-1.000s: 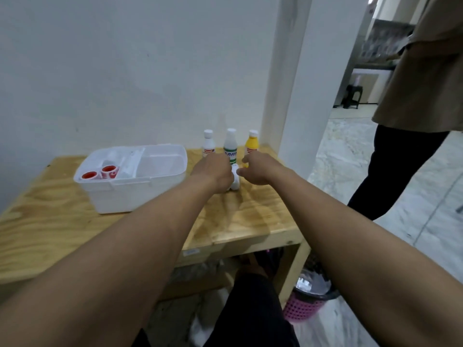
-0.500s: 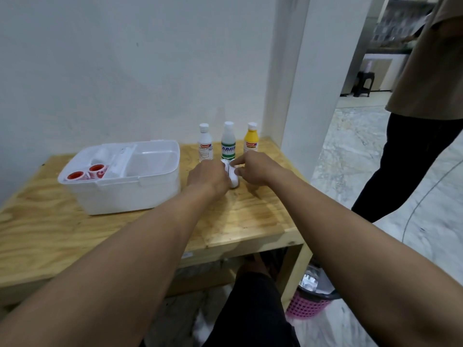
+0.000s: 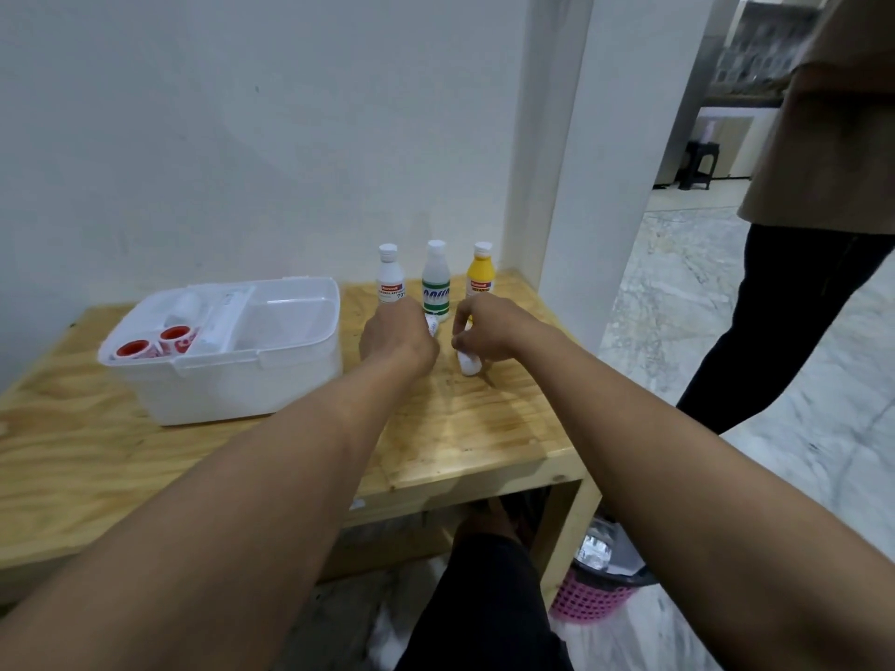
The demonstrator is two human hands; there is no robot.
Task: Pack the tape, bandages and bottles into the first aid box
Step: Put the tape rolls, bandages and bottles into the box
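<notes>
An open white first aid box (image 3: pixel 232 380) stands on the left of the wooden table (image 3: pixel 484 428). Two red-capped tape rolls (image 3: pixel 155 343) lie in its left compartment, with white rolls behind them. Three bottles stand at the back: a white one (image 3: pixel 390 278), a clear green-labelled one (image 3: pixel 436 280) and a yellow one (image 3: pixel 479 273). My left hand (image 3: pixel 397 339) is closed on a small white bandage roll (image 3: pixel 432 325) that peeks out at its fingers. My right hand (image 3: pixel 489 331) grips another white bandage roll (image 3: pixel 469 363) against the tabletop.
A white pillar (image 3: pixel 576 162) rises just behind the table's right corner. Another person in dark trousers (image 3: pixel 784 312) stands on the marble floor at the right. A pink basket (image 3: pixel 591 598) sits under the table's right end.
My hands have parted: the left drew slightly left with one bandage roll, the right now holds a second roll lower on the table. The view has shifted a little.
</notes>
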